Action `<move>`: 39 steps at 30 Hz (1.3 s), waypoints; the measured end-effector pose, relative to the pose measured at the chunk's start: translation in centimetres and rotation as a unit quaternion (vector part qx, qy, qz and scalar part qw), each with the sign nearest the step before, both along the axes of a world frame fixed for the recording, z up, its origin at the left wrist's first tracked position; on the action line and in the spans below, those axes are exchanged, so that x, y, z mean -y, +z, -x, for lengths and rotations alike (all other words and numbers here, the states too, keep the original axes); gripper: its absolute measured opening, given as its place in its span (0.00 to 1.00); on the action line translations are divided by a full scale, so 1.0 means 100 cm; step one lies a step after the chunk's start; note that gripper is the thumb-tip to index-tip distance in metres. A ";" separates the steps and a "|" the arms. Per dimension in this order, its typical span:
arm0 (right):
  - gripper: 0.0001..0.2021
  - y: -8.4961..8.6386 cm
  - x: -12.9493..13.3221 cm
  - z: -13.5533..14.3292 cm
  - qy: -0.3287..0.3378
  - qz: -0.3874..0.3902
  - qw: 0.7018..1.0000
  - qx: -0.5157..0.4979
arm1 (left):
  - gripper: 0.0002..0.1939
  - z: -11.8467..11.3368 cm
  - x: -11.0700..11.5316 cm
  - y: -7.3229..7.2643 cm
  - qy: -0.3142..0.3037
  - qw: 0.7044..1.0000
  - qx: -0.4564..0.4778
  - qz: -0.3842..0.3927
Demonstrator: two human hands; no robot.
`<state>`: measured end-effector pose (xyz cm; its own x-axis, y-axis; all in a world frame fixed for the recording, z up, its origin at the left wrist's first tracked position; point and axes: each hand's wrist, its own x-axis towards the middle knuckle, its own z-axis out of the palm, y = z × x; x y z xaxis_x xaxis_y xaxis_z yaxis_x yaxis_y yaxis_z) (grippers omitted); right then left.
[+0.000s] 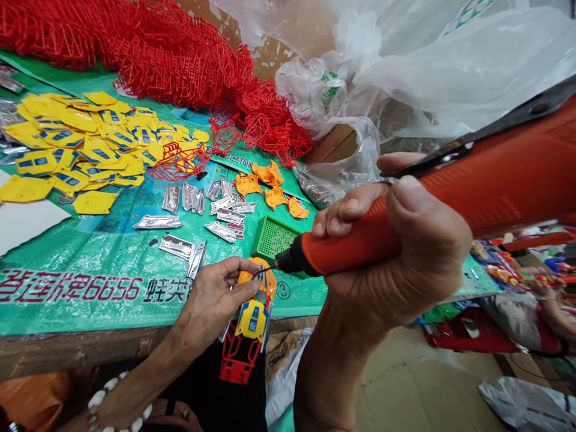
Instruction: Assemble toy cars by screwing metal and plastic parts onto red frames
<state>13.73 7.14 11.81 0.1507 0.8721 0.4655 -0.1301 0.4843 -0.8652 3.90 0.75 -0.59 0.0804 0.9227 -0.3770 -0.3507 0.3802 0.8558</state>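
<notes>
My right hand point(414, 252) is wrapped round an orange electric screwdriver point(490, 174), whose black nose and thin bit point left. The bit reaches the orange end of a toy car body point(252, 321), close to my left fingertips. That body has a yellow and blue panel in the middle, silver sides and a red frame at its lower end. My left hand point(213, 300) is closed on its orange end, at the table's front edge. A screw at the bit's tip cannot be made out. Just behind stands a green perforated tray point(258, 243) with many small screws in it.
Loose silver side pieces point(157, 222) and orange parts point(275, 197) lie on the green sheet point(117, 246). Farther back are heaped yellow panels point(94, 138) and red frames point(180, 57). Plastic bags point(423, 54) stand behind. Another person's arm point(555, 315) shows at right.
</notes>
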 end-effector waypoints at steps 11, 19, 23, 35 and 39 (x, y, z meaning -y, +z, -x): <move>0.07 -0.003 -0.005 -0.003 0.003 -0.001 1.000 -0.022 | 0.14 -0.003 0.000 0.001 0.011 1.000 -0.007 -0.013; 0.07 -0.003 -0.006 -0.003 0.003 -0.009 1.000 -0.024 | 0.11 -0.002 -0.001 0.002 0.005 1.000 -0.010 -0.022; 0.10 -0.002 -0.005 -0.001 0.007 0.004 0.999 -0.034 | 0.11 -0.003 -0.001 0.002 0.009 1.000 -0.018 -0.022; 0.09 -0.002 -0.006 -0.002 -0.002 -0.006 1.000 -0.030 | 0.12 -0.003 -0.001 0.004 0.005 1.000 -0.020 -0.005; 0.08 -0.002 -0.003 -0.002 -0.011 0.007 1.000 -0.010 | 0.13 -0.001 0.000 0.003 0.000 1.000 -0.010 0.003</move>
